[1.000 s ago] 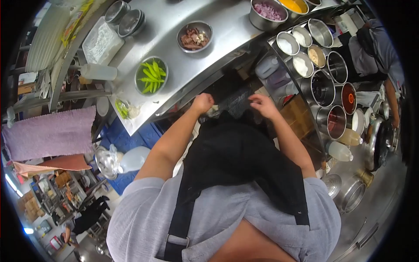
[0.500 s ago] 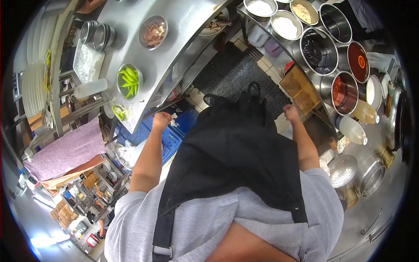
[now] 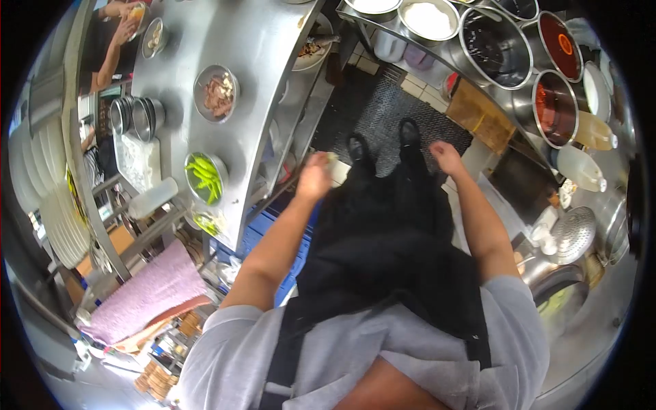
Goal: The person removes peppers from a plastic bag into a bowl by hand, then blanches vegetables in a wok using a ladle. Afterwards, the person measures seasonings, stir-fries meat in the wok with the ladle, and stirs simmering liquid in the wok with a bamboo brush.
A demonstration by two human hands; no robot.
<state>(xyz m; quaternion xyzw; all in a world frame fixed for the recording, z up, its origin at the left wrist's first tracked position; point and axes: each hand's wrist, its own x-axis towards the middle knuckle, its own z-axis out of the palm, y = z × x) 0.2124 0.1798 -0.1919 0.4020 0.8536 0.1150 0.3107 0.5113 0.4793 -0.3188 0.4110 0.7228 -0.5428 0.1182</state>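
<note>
My left hand [image 3: 315,176] is closed, hanging in front of the black apron near the steel counter's edge. A small pale bit shows at its fingertips, too small to name. My right hand [image 3: 446,157] hangs over the floor on the other side, fingers curled, nothing visible in them. Closest to my left hand on the steel counter [image 3: 240,154] is a bowl of green chili peppers [image 3: 204,176]. Beyond it stands a bowl of sliced meat with pale pieces [image 3: 219,96].
A stand to my right holds a pot of dark liquid [image 3: 495,48], a pot of red sauce [image 3: 555,109] and plastic jugs [image 3: 581,167]. A perforated ladle [image 3: 574,236] lies nearby. Below is a black floor mat [image 3: 379,109]. Another person's hands [image 3: 124,27] hold a bowl across the counter.
My view has shifted and turned along the counter. Both arms have swung forward, my left hand inward across the apron. Another person's hands with a bowl now show at upper left.
</note>
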